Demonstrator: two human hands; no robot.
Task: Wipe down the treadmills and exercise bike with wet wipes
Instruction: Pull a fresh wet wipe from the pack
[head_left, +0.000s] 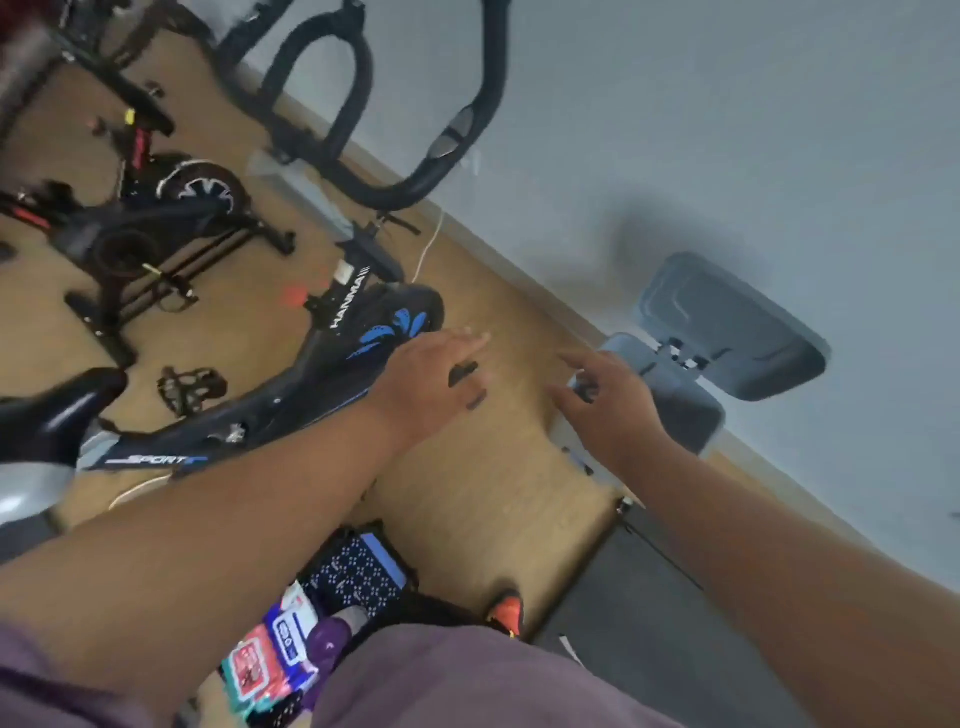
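Wood floor (483, 483) blurred; both hands open; bike (332, 358) cropped.

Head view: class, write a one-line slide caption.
Both open hands, left and right, reach out empty above the floor beside an exercise bike.

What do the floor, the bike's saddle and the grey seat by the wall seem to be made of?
Floor: probably wood or laminate, tan with faint grain, matte. Saddle: black, glossy, likely vinyl or plastic, given its bright highlights. Grey seat: looks like moulded plastic, smooth and matte; blur leaves padding uncertain.
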